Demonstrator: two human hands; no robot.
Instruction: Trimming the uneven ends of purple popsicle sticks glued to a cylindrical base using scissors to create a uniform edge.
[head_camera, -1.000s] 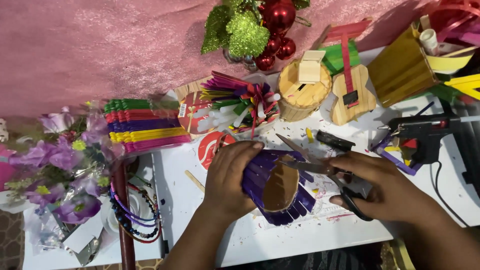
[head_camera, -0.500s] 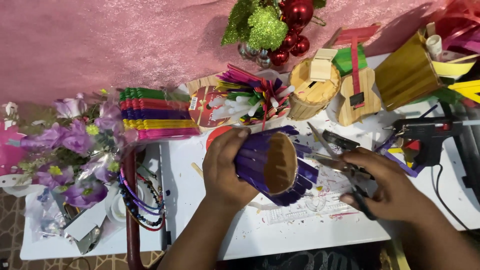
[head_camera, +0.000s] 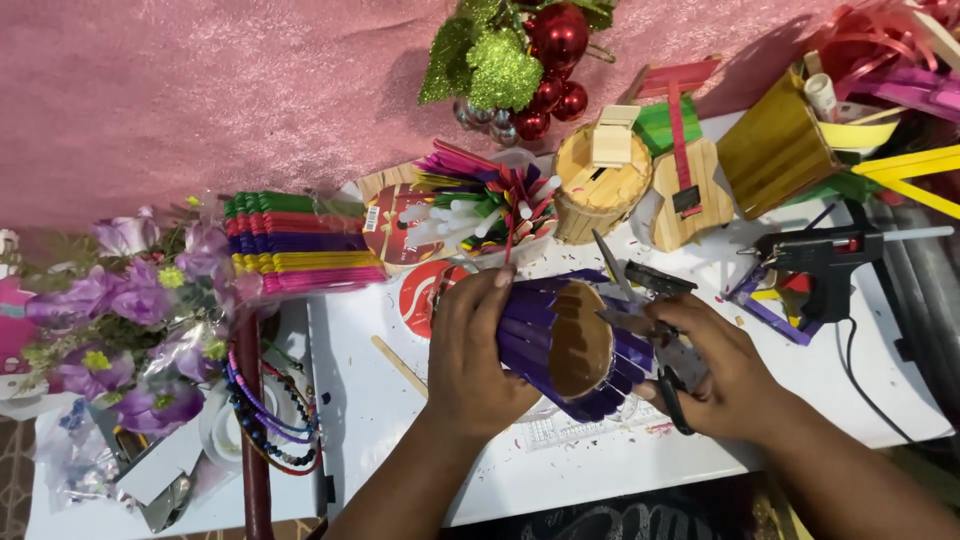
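Purple wooden-stick holder (head_camera: 545, 345); glossy baubles (head_camera: 545, 60); glittery cloth (head_camera: 200, 90).

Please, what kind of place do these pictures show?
Most likely a home craft table. The left hand grips a purple stick-covered cup while the right hand works scissors at it. A black glue gun and packs of coloured craft sticks lie on the white table.

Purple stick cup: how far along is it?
Done: the purple stick cup already has sticks all round its cardboard core. In hand: the left hand has a grip on the cup's side, while the right hand holds the scissors at the stick ends by the rim. Left, likely: evening the rest of the ragged ends. The glue gun lies unused on the table.
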